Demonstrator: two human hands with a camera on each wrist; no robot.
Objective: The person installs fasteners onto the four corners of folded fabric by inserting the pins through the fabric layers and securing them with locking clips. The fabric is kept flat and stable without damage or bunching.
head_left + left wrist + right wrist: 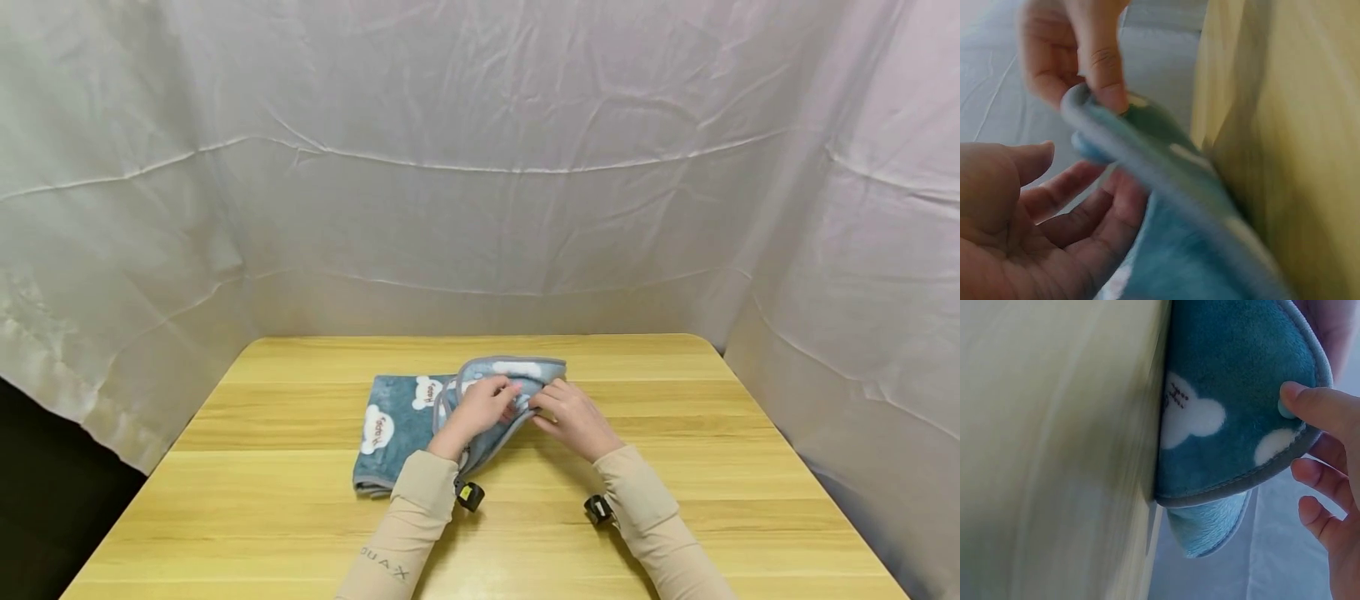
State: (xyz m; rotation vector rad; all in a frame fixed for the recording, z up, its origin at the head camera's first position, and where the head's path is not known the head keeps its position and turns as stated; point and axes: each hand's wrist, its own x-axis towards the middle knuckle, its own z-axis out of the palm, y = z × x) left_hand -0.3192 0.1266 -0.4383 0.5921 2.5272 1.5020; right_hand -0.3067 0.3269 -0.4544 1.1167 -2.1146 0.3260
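A teal plush blanket (405,437) with white cloud-like patches and grey edging lies folded on the table, its right part lifted and turned over. My right hand (579,419) pinches the grey-edged border of that raised part; in the right wrist view the thumb (1313,403) presses on its teal face. My left hand (478,410) is at the raised part too. Seen from the left wrist, the left thumb (1036,161) stands apart from the cloth, while loosely bent fingers touch its underside. Some left fingertips are hidden behind the blanket.
The wooden table (285,533) extends around the blanket on all sides. Pale grey curtains (480,225) hang behind the table and along both sides. A small black camera (470,496) is on the left wrist, and another black camera (597,509) on the right.
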